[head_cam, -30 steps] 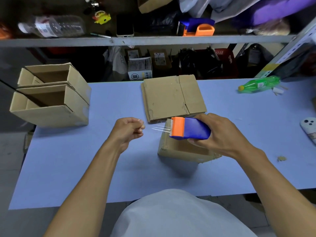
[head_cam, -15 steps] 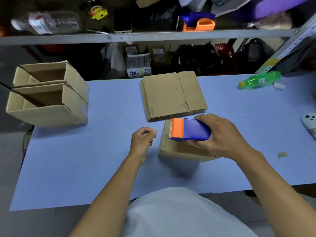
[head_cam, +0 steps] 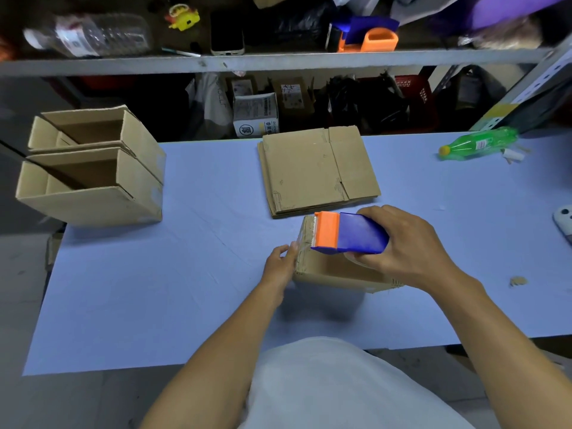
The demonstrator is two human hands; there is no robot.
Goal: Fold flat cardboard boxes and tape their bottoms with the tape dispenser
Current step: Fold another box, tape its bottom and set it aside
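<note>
A small box (head_cam: 337, 267) stands bottom-up on the blue counter (head_cam: 154, 289), just in front of the stack of flats (head_cam: 315, 171), so that its closed flaps face upward for taping. The dispenser (head_cam: 349, 232) is gripped in the right hand (head_cam: 408, 246), fingers curled tight round its blue body, and is held low over the box top with its orange mouth at the left edge; this looks like the start of a strip. The left hand (head_cam: 280, 261) is pressed against the box's left wall, fingers bent and holding nothing loose; a clear tape end appears to be pinned there under the fingertips, though the film is too faint to be sure. The box is judged to be braced this way so that it does not slide when the dispenser is drawn across.

The cardboard is plain brown corrugated, matte, with frayed edges at the near right corner. The dispenser is smooth hard plastic, wedge-shaped. Two finished boxes (head_cam: 93, 171) are laid on their sides at the counter's left end, open mouths showing.
</note>
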